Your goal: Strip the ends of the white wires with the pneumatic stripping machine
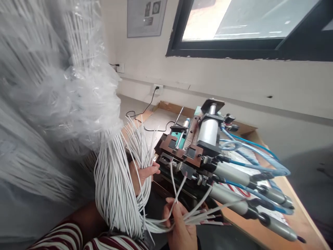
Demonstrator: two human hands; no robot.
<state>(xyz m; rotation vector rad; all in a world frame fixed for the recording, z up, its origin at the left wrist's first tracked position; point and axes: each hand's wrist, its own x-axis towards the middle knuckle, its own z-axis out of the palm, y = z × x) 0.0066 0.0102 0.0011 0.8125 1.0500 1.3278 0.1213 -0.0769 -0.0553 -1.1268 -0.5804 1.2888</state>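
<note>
A thick bundle of white cables point(117, 187) hangs in a loop at the left centre. My left hand point(142, 175) is closed around part of it, thumb across the cables, with their ends fanning upward. Lower down, my right hand point(180, 222) pinches several white cables in front of the machine. Two of these run up to the front of the metal machine point(182, 152); others spread to the right beyond my hand, some with reddish ends. Whether the two cables sit inside the machine's slots is too small to tell.
Plastic-wrapped cable bundles point(85, 93) fill the left side. Pneumatic cylinders point(231, 173) and blue hoses point(260, 166) stick out at the right of the machine, on a wooden-edged table point(293, 198). A black cord point(153, 97) hangs from a wall socket behind.
</note>
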